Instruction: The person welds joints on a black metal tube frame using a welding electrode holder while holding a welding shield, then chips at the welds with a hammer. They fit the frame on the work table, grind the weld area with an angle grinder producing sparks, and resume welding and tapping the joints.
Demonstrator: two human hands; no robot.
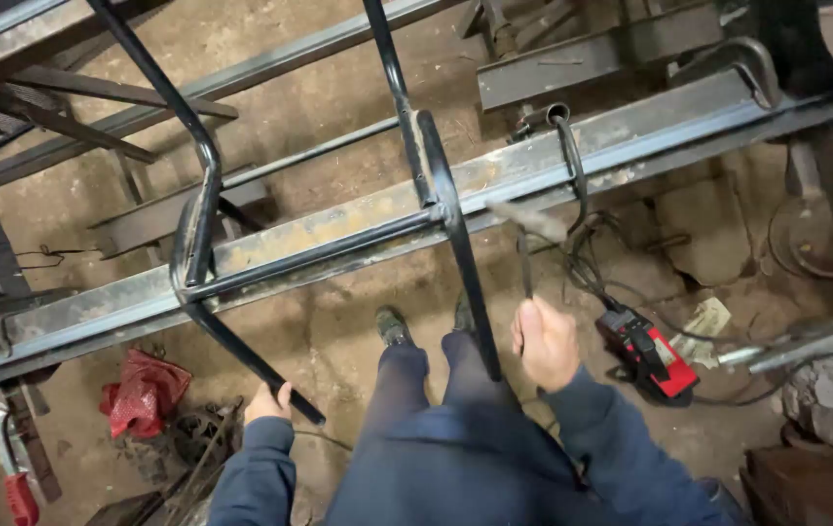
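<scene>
Hammer (525, 229) blurs above the steel beam (358, 219), its handle gripped in your closed right hand (545, 343). Your left hand (267, 401) wraps the lower end of the black tube frame (200, 209), which lies across that beam.

Rusty steel beam (358, 219) carries black tube frame (204, 209); dirt floor (338, 331) below.

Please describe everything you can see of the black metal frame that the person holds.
The black metal frame is made of thin dark tubes with rounded bends and crossbars joined at corners. It lies tilted across a long rusty steel beam. The left hand grips one lower tube end. The right hand holds a blurred hammer beside another tube. The upper tubes leave the picture.
</scene>
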